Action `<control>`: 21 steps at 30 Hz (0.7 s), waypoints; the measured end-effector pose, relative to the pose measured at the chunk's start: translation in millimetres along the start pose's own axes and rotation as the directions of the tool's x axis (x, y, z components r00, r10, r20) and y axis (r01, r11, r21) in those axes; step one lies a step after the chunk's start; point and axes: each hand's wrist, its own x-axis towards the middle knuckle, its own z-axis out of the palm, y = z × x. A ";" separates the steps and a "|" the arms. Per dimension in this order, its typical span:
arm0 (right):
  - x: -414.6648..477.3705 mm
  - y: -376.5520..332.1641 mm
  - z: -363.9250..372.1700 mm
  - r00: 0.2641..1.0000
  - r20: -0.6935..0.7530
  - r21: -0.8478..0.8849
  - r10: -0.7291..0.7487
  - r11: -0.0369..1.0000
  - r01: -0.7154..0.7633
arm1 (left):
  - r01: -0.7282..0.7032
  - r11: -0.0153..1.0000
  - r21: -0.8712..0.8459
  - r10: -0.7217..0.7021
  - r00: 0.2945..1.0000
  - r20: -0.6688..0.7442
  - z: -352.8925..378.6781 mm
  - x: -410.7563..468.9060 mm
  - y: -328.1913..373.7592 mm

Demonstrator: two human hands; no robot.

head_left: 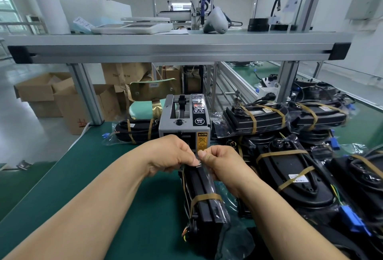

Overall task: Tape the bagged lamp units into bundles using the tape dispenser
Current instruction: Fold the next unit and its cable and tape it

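- The left hand (172, 154) and right hand (219, 162), at frame centre, each pinch the upper end of the bagged lamp units (202, 183).
- These stand on edge on the green mat (103, 152), lower centre, with 1 brown tape band round them.
- The tape dispenser (182, 123) is just behind the hands.
- Taped bundles (290, 172) lie at the right.

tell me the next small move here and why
Probably wrap tape round the far end of the bagged lamp unit: the left hand and right hand pinch it there by the tape dispenser, and only its near end shows a tape band.
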 end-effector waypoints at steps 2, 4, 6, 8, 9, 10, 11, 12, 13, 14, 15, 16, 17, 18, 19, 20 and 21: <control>0.3 0.4 0.1 1.000 0.000 -0.001 -0.001 1.000 0.001 | -0.002 1.000 0.005 0.002 1.000 -0.016 0.4 1.1 -0.3; 0.1 0.4 0.1 1.000 0.000 0.001 -0.004 1.000 0.004 | -0.007 1.000 0.007 0.007 0.999 -0.034 1.1 2.0 -1.2; -0.2 0.2 -0.2 1.000 -0.003 -0.006 -0.004 1.000 0.004 | -0.008 1.000 0.012 0.009 0.999 -0.040 2.0 2.9 -1.8; -0.6 -0.3 -0.1 1.000 -0.003 -0.011 -0.005 1.000 0.005 | -0.006 1.000 0.015 0.007 0.999 -0.046 2.4 3.8 -2.3; -0.9 -0.9 0.1 1.000 -0.002 -0.007 -0.004 1.000 0.004 | -0.006 1.000 0.016 0.006 0.999 -0.050 2.5 4.2 -2.7; -1.1 -1.2 0.3 1.000 -0.002 -0.003 -0.002 1.000 0.002 | -0.005 1.000 0.017 0.006 0.999 -0.054 2.4 4.6 -3.0; -1.5 -1.6 0.6 1.000 -0.001 -0.003 0.000 1.000 0.000 | -0.005 1.000 0.018 0.006 0.998 -0.055 2.7 4.6 -3.2; -1.9 -1.9 0.5 1.000 0.000 -0.005 0.001 1.000 -0.001 | -0.004 1.000 0.022 0.005 0.998 -0.057 3.0 4.9 -3.1; -2.1 -2.2 0.6 1.000 0.000 -0.007 0.002 1.000 -0.002 | -0.003 1.000 0.026 0.004 0.998 -0.062 3.5 5.1 -2.9; -2.3 -2.5 0.7 1.000 0.000 -0.008 0.003 1.000 -0.003 | -0.001 1.000 0.028 0.003 0.997 -0.072 4.1 5.5 -2.9; -2.5 -2.8 0.7 1.000 0.001 -0.007 0.004 1.000 -0.004 | 0.000 1.000 0.028 0.003 0.996 -0.085 4.8 5.9 -2.8; -2.5 -2.7 0.5 1.000 0.001 -0.004 0.004 1.000 -0.004 | -0.002 1.000 0.030 0.005 0.995 -0.101 5.8 6.1 -2.7; -2.4 -2.6 0.3 1.000 0.002 -0.002 0.003 1.000 -0.003 | -0.007 0.999 0.035 0.011 0.993 -0.118 7.0 5.9 -2.7; -2.2 -2.4 0.0 1.000 0.002 -0.002 0.001 1.000 -0.001 | -0.014 0.999 0.043 0.020 0.990 -0.137 8.6 5.3 -2.9; -2.2 -2.3 0.0 1.000 0.003 -0.003 0.001 1.000 -0.001 | -0.021 0.999 0.048 0.029 0.987 -0.160 10.8 4.6 -3.4; -2.1 -2.0 -0.1 1.000 0.002 -0.003 0.001 1.000 -0.001 | -0.029 0.998 0.048 0.038 0.982 -0.187 13.3 3.8 -4.3; -2.1 -1.6 -0.2 1.000 -0.002 -0.005 0.001 1.000 -0.001 | -0.037 0.998 0.045 0.046 0.974 -0.221 16.4 2.9 -5.5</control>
